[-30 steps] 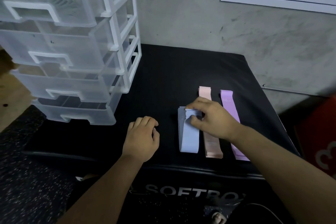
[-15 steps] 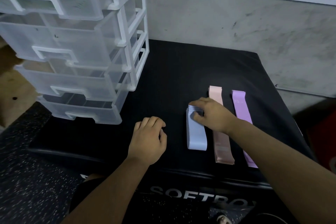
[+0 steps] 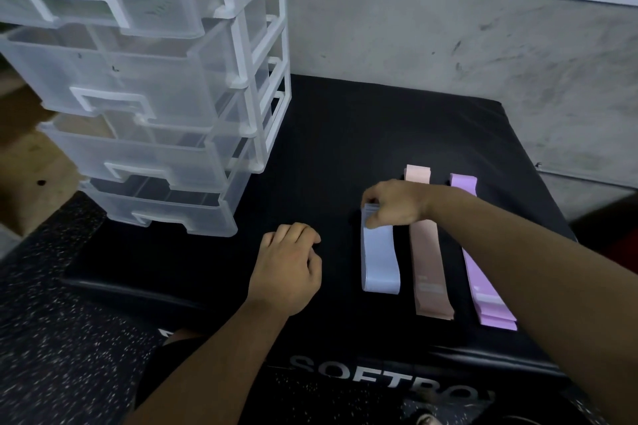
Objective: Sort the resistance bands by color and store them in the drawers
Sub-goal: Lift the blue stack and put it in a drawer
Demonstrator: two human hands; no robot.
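– Barely moved: right hand (image 3: 397, 205) pinches the far end of the pale blue flat elastic bands (image 3: 379, 259), lying front-to-back.
– Left of them, left hand (image 3: 288, 266) rests loosely curled, empty; clear plastic drawers (image 3: 155, 148) farther left.

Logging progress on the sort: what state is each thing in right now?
blue bands: stacked on the pad, far end pinched by the right hand.
pink bands: stacked flat on the pad, not held.
purple bands: stacked flat, not held.
drawers: all four pulled out; no bands seen inside.
left hand: loosely curled, holding nothing.
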